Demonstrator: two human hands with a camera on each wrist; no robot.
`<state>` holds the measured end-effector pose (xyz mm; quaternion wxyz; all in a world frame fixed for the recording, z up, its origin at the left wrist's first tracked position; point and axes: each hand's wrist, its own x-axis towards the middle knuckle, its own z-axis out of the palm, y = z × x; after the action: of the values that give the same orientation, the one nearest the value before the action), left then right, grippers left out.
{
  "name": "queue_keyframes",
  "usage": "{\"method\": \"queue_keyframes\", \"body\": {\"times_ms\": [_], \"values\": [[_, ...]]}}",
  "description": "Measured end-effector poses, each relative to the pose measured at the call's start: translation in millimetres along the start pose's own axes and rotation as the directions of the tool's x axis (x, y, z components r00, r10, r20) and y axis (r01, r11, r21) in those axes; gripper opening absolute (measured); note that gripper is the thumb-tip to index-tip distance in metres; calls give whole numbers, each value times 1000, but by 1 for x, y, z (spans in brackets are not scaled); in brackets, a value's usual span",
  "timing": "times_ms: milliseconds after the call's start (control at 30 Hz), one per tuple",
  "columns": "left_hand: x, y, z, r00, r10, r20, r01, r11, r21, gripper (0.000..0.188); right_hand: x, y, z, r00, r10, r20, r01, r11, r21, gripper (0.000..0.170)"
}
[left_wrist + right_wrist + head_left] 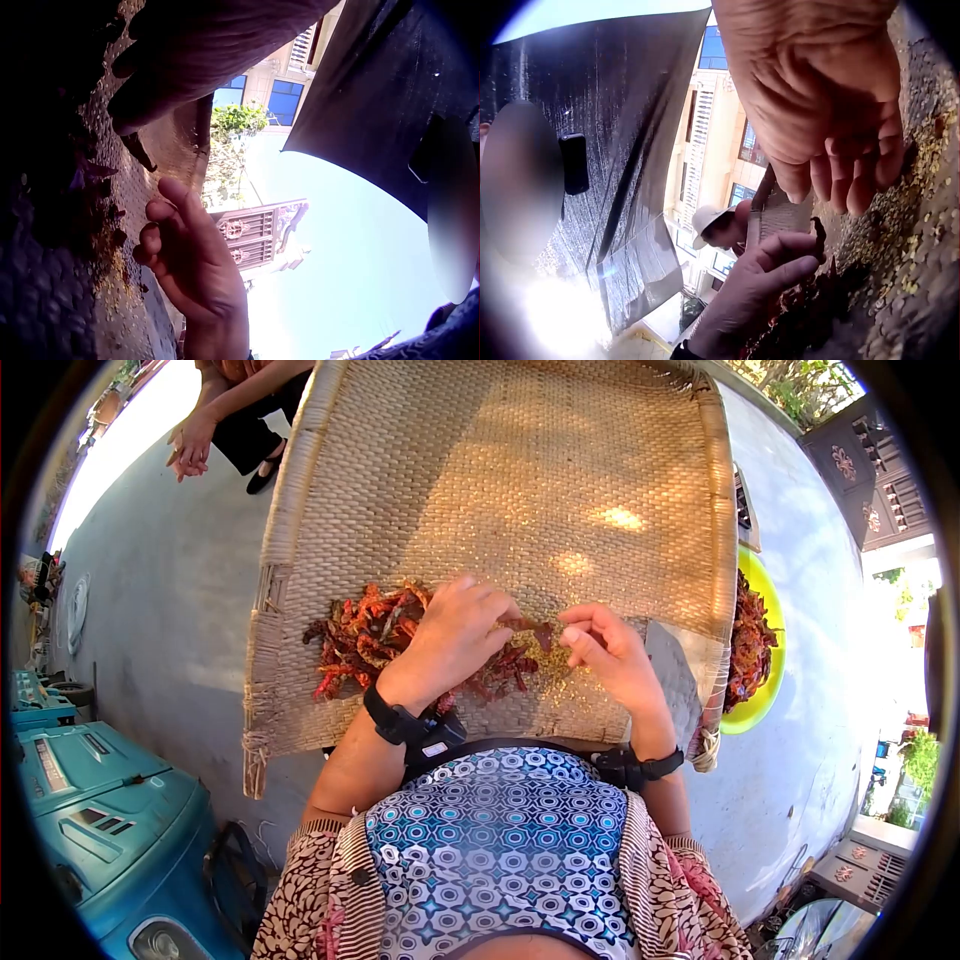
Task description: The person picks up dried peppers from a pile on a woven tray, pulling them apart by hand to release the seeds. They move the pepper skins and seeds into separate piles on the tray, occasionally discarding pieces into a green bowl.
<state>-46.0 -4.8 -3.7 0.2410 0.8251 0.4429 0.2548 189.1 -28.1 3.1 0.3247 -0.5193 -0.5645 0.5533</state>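
Over the near part of a tan woven mat, the person's left hand pinches a dark red, wrinkled dried chilli, just right of a heap of dried red chillies. The right hand, fingers loosely bent around nothing I can see, is near the chilli's tip, beside scattered yellow seeds.

In the lower centre of the frame, your top is printed with blue, white and black geometric shapes. Your cardigan, brown and cream with pink patches, has striped edging; black straps circle your wrists.
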Motion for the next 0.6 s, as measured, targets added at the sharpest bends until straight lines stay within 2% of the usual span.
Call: {"method": "queue_keyframes", "body": {"times_ms": [33, 133, 233, 300, 333, 433, 467, 533, 567, 600], "values": [[1, 2, 0, 1000, 18, -4, -18, 999, -33, 17, 2, -2, 7, 1000, -8, 28, 10, 997, -78, 21], [2, 4, 0, 999, 48, -10, -49, 992, -119, 18, 12, 10, 19, 996, -88, -23, 84, 988, -127, 22], [2, 2, -1, 1000, 24, 11, -22, 989, -148, 21, 9, 7, 17, 997, -26, -70, 25, 1000, -17, 19], [2, 5, -5, 999, -3, 39, 8, 991, -130, 24, 8, 6, 1, 974, 43, -221, -35, 999, 39, 16], [0, 6, -6, 999, 7, 45, -4, 998, -60, 25, 5, 7, -10, 952, 81, -294, -63, 996, 71, 15], [-4, 6, -7, 997, 37, 70, -45, 993, 113, 27, -9, 17, -59, 840, -9, -542, 177, 950, 259, 16], [-5, 4, -5, 995, 50, 81, -61, 987, 145, 27, -14, 25, -79, 798, -14, -602, 268, 903, 335, 18], [-7, 3, -2, 991, 57, 120, -76, 984, 162, 27, -25, 18, -103, 683, 50, -729, 474, 728, 495, 24], [-7, 2, -1, 988, 52, 147, -74, 986, 148, 26, -28, 24, -116, 642, 102, -760, 512, 682, 523, 28], [-6, 1, 0, 984, 48, 174, -72, 988, 133, 25, -31, 32, -123, 673, 105, -732, 493, 674, 550, 28]]}}
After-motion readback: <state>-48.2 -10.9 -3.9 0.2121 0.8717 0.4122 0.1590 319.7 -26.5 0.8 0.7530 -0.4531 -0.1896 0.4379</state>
